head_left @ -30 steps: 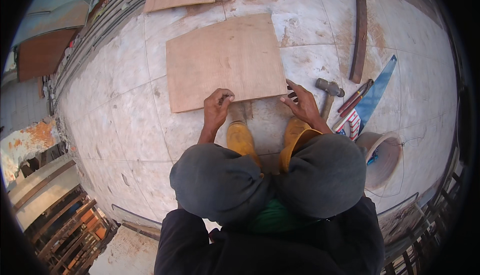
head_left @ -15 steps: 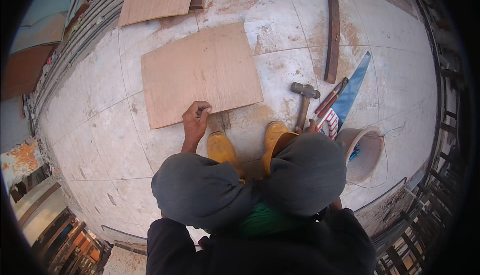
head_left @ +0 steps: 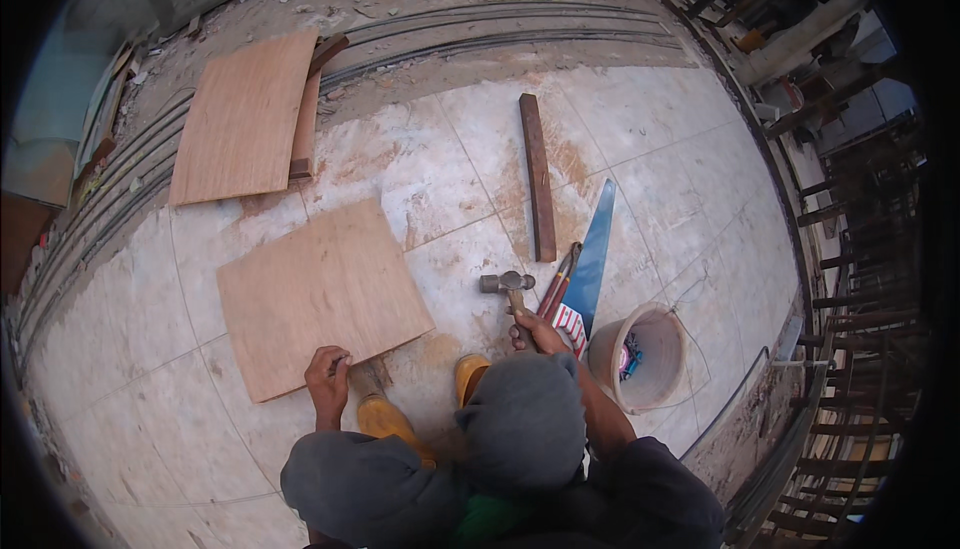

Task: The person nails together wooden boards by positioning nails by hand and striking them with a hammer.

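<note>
my left hand (head_left: 328, 377) is at the near edge of the wooden board (head_left: 320, 294), with the fingers curled in and the thumb brought up to the fingertips. i cannot tell whether something small is pinched there, or whether the knuckles press on the wood. being at that edge, the hand seems well placed to keep a corner in check without my leaning over.

my right hand (head_left: 540, 332) is wrapped round the handle of the hammer (head_left: 507, 283), fairly high up toward the head. i'd say a grip that close makes the heavy end easier to steer. the hammer is to the right of the board, apart from it, and i cannot tell whether it rests on the floor (head_left: 700, 239) or is lifted.

the board lies flat in front of my yellow boots (head_left: 385, 421), a little to the left, so both hands can reach it, and the floor gives it a firm backing. the pliers (head_left: 558, 287) and the saw (head_left: 597, 249) lie side by side just past my right hand, their handles toward me, handy for picking up. the bucket (head_left: 668, 359) is by my right leg, with small blue things inside, within reach too. the wooden bar (head_left: 537, 179) lies farther off, out of the way of my arms.
</note>
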{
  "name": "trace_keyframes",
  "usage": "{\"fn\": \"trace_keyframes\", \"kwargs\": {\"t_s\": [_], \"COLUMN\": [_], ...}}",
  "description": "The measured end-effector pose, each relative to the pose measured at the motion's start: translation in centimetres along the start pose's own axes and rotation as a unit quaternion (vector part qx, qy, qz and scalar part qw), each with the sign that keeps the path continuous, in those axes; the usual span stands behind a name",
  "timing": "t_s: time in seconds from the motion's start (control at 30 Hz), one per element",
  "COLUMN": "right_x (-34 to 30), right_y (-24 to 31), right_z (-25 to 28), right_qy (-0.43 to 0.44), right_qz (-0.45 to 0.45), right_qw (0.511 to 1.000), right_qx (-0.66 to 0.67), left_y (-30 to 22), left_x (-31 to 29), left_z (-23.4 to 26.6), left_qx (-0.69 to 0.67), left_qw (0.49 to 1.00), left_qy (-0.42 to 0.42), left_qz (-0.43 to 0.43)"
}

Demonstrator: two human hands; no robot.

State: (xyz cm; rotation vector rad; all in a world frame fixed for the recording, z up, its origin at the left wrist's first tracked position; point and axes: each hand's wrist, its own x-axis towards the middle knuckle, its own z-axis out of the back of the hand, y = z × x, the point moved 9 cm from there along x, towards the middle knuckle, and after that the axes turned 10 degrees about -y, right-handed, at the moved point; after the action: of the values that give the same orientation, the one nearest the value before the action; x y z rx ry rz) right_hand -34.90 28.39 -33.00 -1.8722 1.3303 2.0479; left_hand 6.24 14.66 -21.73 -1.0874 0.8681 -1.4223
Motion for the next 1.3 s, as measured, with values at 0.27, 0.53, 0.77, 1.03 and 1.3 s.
{"fn": "trace_keyframes", "kwargs": {"t_s": [0.27, 0.53, 0.77, 1.03, 1.3], "right_x": [-9.9, -14.2, -16.2, -14.9, -14.6], "right_y": [9.7, 10.2, 7.6, 6.1, 5.4], "right_z": [-8.7, -22.1, -28.0, -27.4, -27.8], "right_qy": [-0.020, 0.226, 0.292, 0.281, 0.298], "right_qz": [0.435, 0.456, 0.519, 0.470, 0.492], "right_qw": [0.775, 0.581, 0.490, 0.504, 0.485], "right_qx": [-0.457, -0.635, -0.637, -0.668, -0.659], "left_y": [0.9, 1.2, 1.1, 1.3, 1.8], "left_x": [0.0, -0.2, -0.5, -0.7, -1.1], "left_z": [2.1, 0.4, 1.0, 1.1, 1.1], "left_qx": [0.016, -0.011, 0.024, 0.040, 0.050], "left_qw": [1.000, 1.000, 0.999, 0.998, 0.998], "left_qy": [-0.026, -0.006, -0.030, -0.025, -0.021], "left_qz": [0.002, -0.008, -0.010, -0.033, -0.008]}}
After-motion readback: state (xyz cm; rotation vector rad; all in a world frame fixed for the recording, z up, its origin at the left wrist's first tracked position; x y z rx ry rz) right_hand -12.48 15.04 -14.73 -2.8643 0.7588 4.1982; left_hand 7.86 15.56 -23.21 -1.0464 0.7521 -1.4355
